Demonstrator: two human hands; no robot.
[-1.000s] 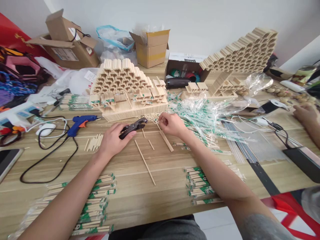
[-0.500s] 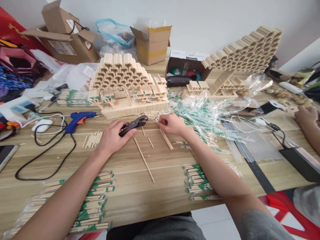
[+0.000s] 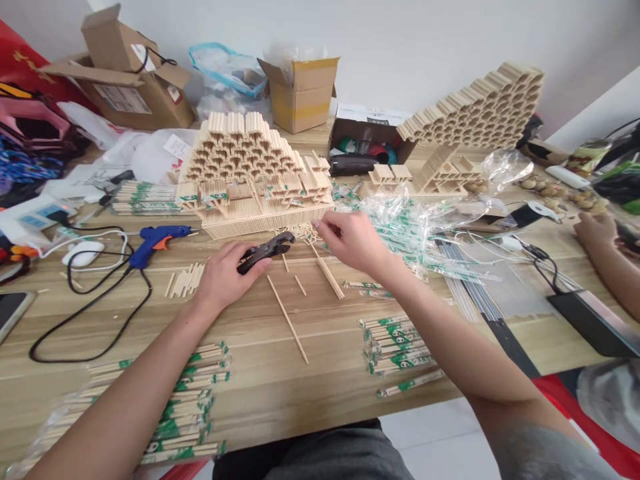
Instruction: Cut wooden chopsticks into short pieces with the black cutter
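Observation:
My left hand (image 3: 225, 277) is shut around a pair of dark pliers (image 3: 265, 253), whose jaws point toward the base of a large model built from stacked chopstick pieces (image 3: 250, 175). My right hand (image 3: 353, 241) hovers just in front of that base, fingers stretched out and holding nothing. Small wood scraps (image 3: 303, 231) lie under its fingertips. Below it, a cut chopstick piece (image 3: 327, 277) lies on the wooden table (image 3: 325, 373), and a long thin chopstick (image 3: 287, 320) lies nearer me.
A blue glue gun (image 3: 160, 238) with black cords lies left of my hands. Wrapped chopstick bundles (image 3: 395, 345) and plastic wrappers (image 3: 415, 233) cover the table. A second chopstick structure (image 3: 475, 113) stands behind them. A co-worker's hand (image 3: 595, 231) rests at the right.
My right hand has lifted and reached forward toward the model's base, its fingers now more extended. My left hand still grips the pliers. The view has shifted slightly.

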